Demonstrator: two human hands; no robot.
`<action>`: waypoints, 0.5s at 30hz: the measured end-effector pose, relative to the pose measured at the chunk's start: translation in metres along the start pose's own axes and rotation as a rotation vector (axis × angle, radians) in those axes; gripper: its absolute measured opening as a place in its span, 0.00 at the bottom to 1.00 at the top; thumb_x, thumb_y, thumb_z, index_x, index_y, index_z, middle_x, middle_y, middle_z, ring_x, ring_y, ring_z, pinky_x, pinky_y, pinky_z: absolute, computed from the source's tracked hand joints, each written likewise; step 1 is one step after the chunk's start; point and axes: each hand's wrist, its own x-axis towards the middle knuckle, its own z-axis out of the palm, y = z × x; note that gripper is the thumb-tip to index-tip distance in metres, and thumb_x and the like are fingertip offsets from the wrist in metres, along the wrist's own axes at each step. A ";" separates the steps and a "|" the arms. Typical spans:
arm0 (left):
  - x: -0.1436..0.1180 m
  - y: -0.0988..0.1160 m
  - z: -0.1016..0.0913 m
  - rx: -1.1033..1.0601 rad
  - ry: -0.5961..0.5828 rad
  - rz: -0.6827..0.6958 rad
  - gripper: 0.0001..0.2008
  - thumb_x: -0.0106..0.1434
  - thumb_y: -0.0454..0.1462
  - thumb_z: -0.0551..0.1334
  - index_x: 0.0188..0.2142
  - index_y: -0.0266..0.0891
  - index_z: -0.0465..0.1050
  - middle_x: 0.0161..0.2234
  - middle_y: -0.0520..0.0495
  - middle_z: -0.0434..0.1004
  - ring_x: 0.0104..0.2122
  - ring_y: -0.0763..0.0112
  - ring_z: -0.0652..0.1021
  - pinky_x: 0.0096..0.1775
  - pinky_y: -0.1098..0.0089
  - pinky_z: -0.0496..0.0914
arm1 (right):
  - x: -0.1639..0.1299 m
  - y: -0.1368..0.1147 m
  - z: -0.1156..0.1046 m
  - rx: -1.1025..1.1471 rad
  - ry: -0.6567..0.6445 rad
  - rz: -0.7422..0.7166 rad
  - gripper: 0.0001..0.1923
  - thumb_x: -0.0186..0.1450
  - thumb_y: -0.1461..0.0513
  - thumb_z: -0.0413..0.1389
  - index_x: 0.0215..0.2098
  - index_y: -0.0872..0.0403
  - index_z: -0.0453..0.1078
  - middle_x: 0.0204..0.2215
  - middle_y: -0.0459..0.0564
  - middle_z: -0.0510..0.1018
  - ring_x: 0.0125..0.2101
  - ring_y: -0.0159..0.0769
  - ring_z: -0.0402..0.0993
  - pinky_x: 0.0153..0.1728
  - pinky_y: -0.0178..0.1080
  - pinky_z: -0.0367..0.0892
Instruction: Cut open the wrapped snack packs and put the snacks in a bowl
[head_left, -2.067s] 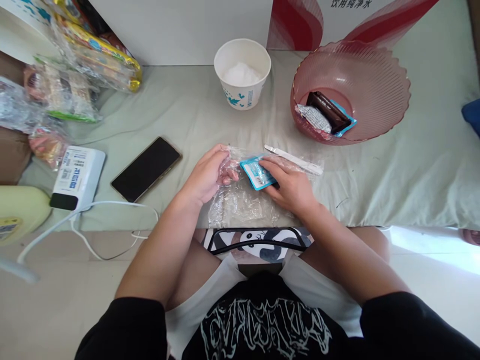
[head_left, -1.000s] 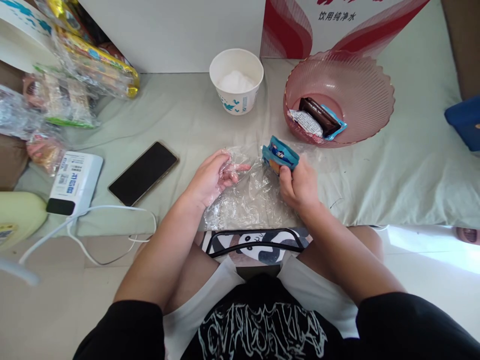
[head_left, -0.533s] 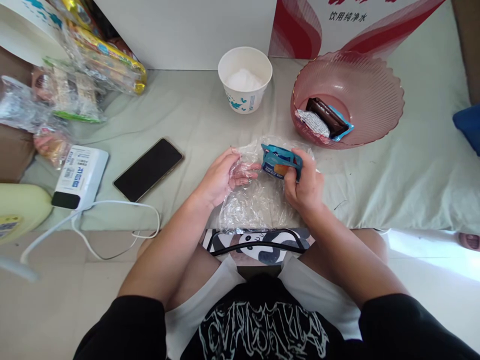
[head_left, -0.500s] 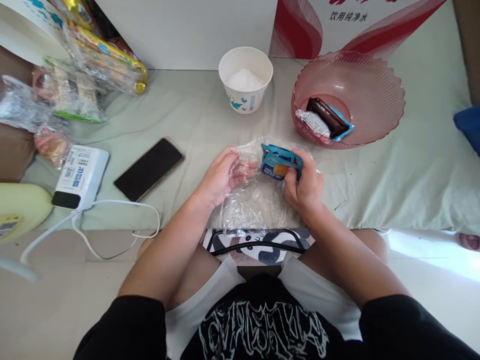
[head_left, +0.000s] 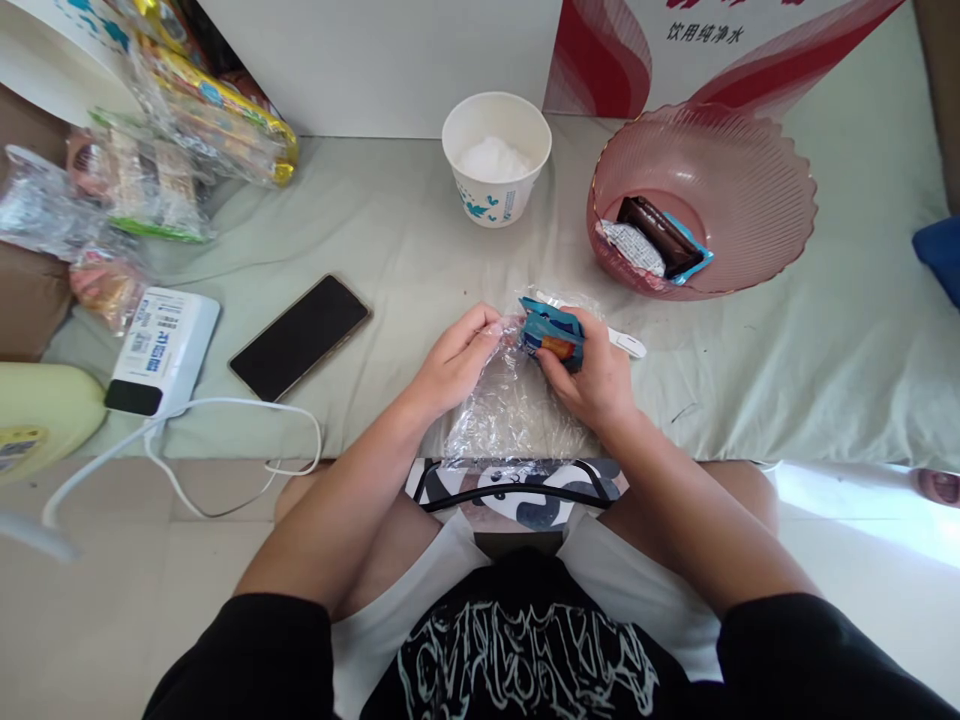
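Note:
My right hand (head_left: 596,372) is closed around small blue snack packets (head_left: 551,330) with an orange picture on the front. My left hand (head_left: 463,358) pinches the edge of a clear plastic bag (head_left: 517,405), thumb against fingers, just left of the packets. The bag lies crumpled on the green cloth beneath both hands and hangs slightly over the front edge. Behind my right hand a white flat object (head_left: 627,343) pokes out; most of it is hidden. A pink ribbed bowl (head_left: 765,200) at the right holds several wrapped snacks (head_left: 660,238).
A paper cup (head_left: 496,190) with white contents stands behind my hands, before a large white and red box (head_left: 420,60). To the left lie a phone (head_left: 300,337), a white device (head_left: 165,345) with a cable, and bagged snacks (head_left: 154,185). A yellow jug (head_left: 45,415) is at far left.
My left hand has closed its fingers on the bag's edge. My right hand has shifted slightly left with the blue packets, and the white object behind it shows more.

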 end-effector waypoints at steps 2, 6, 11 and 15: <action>0.003 -0.001 -0.001 -0.046 0.041 0.010 0.10 0.69 0.42 0.62 0.31 0.41 0.70 0.33 0.51 0.78 0.34 0.71 0.76 0.40 0.71 0.70 | -0.002 -0.001 -0.004 -0.011 0.046 0.006 0.24 0.72 0.53 0.53 0.64 0.47 0.60 0.48 0.57 0.81 0.42 0.47 0.82 0.43 0.49 0.81; 0.010 0.006 0.000 -0.215 0.198 -0.101 0.08 0.66 0.39 0.61 0.31 0.41 0.68 0.35 0.49 0.81 0.33 0.72 0.78 0.37 0.72 0.72 | -0.009 -0.005 -0.031 0.067 0.258 -0.020 0.28 0.73 0.51 0.51 0.69 0.46 0.53 0.51 0.59 0.75 0.46 0.49 0.81 0.44 0.52 0.80; 0.011 0.016 -0.003 -0.180 0.212 -0.185 0.07 0.61 0.37 0.63 0.28 0.40 0.69 0.28 0.51 0.76 0.27 0.75 0.75 0.33 0.74 0.70 | 0.012 0.011 -0.106 0.007 0.553 -0.100 0.28 0.69 0.50 0.59 0.64 0.44 0.62 0.51 0.56 0.71 0.51 0.53 0.77 0.49 0.56 0.77; 0.012 0.016 -0.005 -0.174 0.187 -0.173 0.06 0.57 0.36 0.63 0.25 0.41 0.68 0.25 0.52 0.73 0.26 0.75 0.73 0.30 0.74 0.68 | 0.072 0.044 -0.162 -0.320 0.343 0.103 0.17 0.66 0.51 0.63 0.49 0.49 0.73 0.38 0.51 0.78 0.42 0.46 0.80 0.44 0.51 0.75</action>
